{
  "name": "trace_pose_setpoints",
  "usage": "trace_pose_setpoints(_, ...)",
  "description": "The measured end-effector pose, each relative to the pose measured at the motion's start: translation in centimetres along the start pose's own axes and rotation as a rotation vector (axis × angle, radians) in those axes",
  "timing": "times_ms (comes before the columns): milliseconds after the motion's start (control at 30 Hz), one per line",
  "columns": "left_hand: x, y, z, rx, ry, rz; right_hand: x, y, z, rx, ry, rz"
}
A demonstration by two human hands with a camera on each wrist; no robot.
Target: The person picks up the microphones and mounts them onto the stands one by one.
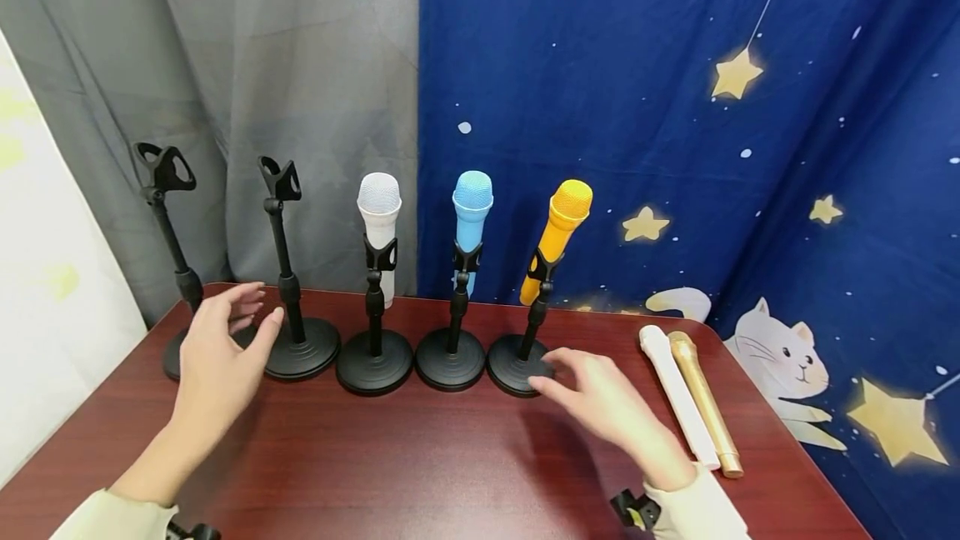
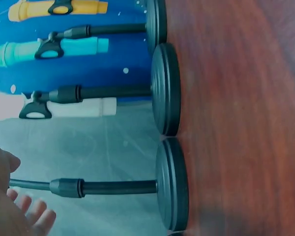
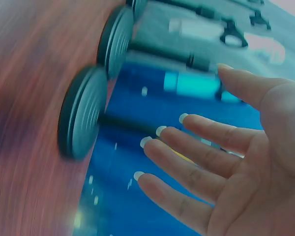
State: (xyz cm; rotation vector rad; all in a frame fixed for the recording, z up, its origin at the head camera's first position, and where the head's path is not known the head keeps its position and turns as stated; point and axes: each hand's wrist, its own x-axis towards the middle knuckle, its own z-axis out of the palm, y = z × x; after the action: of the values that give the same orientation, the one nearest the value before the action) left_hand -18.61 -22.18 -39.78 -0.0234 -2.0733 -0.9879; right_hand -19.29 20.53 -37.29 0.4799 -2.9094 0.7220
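Observation:
My left hand (image 1: 215, 357), fingers relaxed and holding nothing, is beside the poles of two bare microphone stands (image 1: 298, 327) (image 1: 171, 232) at the left. To their right, a white microphone (image 1: 379, 200), a blue microphone (image 1: 472, 198) and a yellow microphone (image 1: 564, 219) sit in the clips of black round-based stands. My right hand (image 1: 603, 398) is by the base (image 1: 517, 365) of the yellow microphone's stand, its fingertips overlapping the base edge in the head view. In the right wrist view its fingers (image 3: 187, 182) are spread loosely, with an empty palm.
Another white microphone (image 1: 678, 394) and a gold microphone (image 1: 705, 402) lie side by side on the red-brown table (image 1: 420, 473), right of my right hand. A grey curtain (image 1: 315, 48) and a blue starry curtain (image 1: 570, 48) hang close behind the stands.

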Motion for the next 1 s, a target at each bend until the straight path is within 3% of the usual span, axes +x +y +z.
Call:
trace_pose_setpoints(100, 0.8, -0.4, 0.0, 0.018, -0.019, -0.058, -0.5, 1.9, -1.2, -0.031, 0.043, 0.035)
trace_pose_setpoints(300, 2.1, -1.0, -0.2, 0.033, -0.134, -0.118, -1.7, 5.8, -3.8, -0.14, 0.114, 0.102)
trace_pose_setpoints(500, 3.2, -1.2, 0.0, 0.006, -0.251, -0.142, -2.9, 8.9, -5.3, -0.254, 0.101, 0.27)
trace_pose_setpoints(700, 3.8, -1.2, 0.3, 0.02, -0.281, -0.122, -3.4, 11.4, -4.9, -0.345, 0.083, 0.374)
trace_pose_setpoints(1000, 4.2, -1.5, 0.8, 0.028, -0.277, -0.104, -3.7, 13.5, -3.7, -0.408, 0.112, 0.42)
